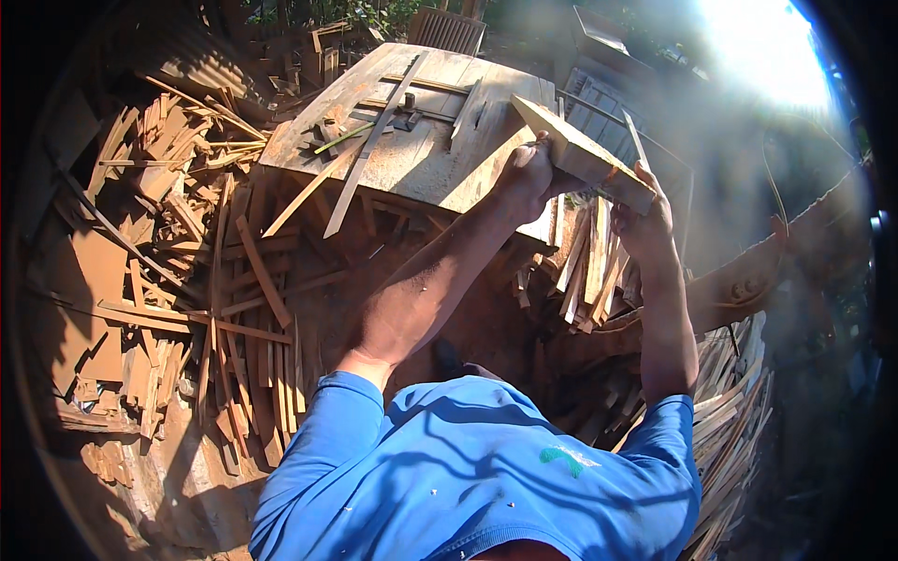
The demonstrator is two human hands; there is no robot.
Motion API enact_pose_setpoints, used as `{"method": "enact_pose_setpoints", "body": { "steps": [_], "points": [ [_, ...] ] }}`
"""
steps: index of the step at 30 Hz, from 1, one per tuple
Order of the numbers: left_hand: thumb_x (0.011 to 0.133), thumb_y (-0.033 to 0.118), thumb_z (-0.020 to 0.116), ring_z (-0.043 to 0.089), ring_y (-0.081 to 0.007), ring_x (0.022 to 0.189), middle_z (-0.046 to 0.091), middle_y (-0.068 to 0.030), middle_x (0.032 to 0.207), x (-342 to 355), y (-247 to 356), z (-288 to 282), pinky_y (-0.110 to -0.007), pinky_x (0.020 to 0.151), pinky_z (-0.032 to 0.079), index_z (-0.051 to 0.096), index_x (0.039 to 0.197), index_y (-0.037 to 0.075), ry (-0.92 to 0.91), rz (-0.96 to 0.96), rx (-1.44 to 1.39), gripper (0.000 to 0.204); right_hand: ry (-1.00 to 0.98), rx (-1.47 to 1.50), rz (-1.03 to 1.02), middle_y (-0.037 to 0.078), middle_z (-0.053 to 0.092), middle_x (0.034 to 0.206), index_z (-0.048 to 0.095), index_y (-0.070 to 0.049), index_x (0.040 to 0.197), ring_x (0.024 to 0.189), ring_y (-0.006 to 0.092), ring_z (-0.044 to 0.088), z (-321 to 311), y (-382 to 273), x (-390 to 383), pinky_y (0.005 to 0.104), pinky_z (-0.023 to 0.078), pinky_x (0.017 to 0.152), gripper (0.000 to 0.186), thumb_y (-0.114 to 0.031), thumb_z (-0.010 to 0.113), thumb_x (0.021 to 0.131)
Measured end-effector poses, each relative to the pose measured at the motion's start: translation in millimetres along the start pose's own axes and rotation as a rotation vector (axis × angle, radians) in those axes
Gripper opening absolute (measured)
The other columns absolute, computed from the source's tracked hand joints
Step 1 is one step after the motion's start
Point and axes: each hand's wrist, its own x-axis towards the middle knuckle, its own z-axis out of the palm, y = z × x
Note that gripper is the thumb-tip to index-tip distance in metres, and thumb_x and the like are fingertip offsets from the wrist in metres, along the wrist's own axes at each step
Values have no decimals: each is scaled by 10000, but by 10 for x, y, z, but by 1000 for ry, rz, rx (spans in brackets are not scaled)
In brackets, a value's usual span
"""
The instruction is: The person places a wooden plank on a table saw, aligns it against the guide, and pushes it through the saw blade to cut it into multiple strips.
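Observation:
A thick wooden board (585,154) is held up at the right side of the work table (440,178), tilted, with its cut end toward me. My left hand (530,176) is closed around its near left edge, the thumb on top. My right hand (645,217) grips the right end from below and outside, fingers partly hidden by the wood. On the table to the left lie a long thin strip (379,140), a small dark metal piece (406,120) and several narrow sticks amid sawdust.
Heaps of wood offcuts (168,234) cover the ground at left. A bundle of slats (594,266) stands below the table's right corner, and a pile of long strips (734,411) lies at my right. A rough plank (748,276) runs across the right side. Glare washes out the upper right.

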Motion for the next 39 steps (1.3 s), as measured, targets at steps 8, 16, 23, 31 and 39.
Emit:
{"method": "enact_pose_setpoints", "body": {
  "steps": [8,16,23,31,39],
  "points": [
    [1086,340,183,683,-343,1010,576,-258,1188,138,-10,-55,-405,842,647,399,1262,-95,-32,2,-3,516,-42,-54,22,40,574,614,622,-87,1006,410,161,548,-15,-87,82,281,450,353,324,-407,591,964],
    [1087,325,184,669,-339,1043,562,-265,1199,54,73,8,-398,857,647,381,1278,-105,-41,-4,20,510,-69,-42,-51,25,568,592,628,-92,995,428,155,563,18,-71,81,276,452,359,315,-404,595,964],
    [1011,549,391,560,-298,1254,505,-186,1415,-414,-131,-774,-496,1028,483,324,1477,55,-230,-305,-75,683,2,-118,144,78,670,744,599,-47,1090,468,179,592,-280,758,-313,275,437,359,343,-363,518,983],
    [887,684,553,577,-361,1203,539,-341,1315,-2331,-1461,-2683,-439,967,479,480,1289,-178,564,-660,1195,954,-310,-205,590,108,629,1175,73,-166,1579,940,219,654,-624,3535,-1664,346,545,815,703,-245,499,1025],
    [846,650,643,621,-433,1064,639,-324,1089,-4796,-1400,-3500,-472,897,479,577,1146,-131,595,-538,1266,839,-246,-567,707,213,596,1294,7,-111,1583,1043,289,607,-919,4292,-1187,432,504,875,1024,-554,633,904]
  ]
}}
